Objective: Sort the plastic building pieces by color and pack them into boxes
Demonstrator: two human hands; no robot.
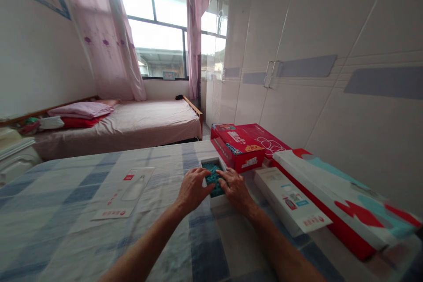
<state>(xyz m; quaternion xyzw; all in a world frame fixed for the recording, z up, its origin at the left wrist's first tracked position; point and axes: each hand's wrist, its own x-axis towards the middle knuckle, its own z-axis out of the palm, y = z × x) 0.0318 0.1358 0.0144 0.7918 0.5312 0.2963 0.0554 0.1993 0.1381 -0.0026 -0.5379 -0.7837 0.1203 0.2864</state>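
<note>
A small open white box (218,201) stands in front of me on the checked bedcover. Inside lies a bumpy teal mass (215,178) whose kind I cannot make out. My left hand (194,188) reaches over the box's left side with its fingers apart, thumb and fingertips at the teal mass. From the right side, my right hand (236,188) rests its spread fingertips on the same mass. Neither hand is wrapped around anything. The hands cover parts of the box's side walls.
Right of my hands lie a long white box (280,194), a red box (236,145) and a large red-and-white box (330,198). A printed white sheet (124,194) lies to the left. Beyond are another bed (155,119) and a tall wardrobe (297,53).
</note>
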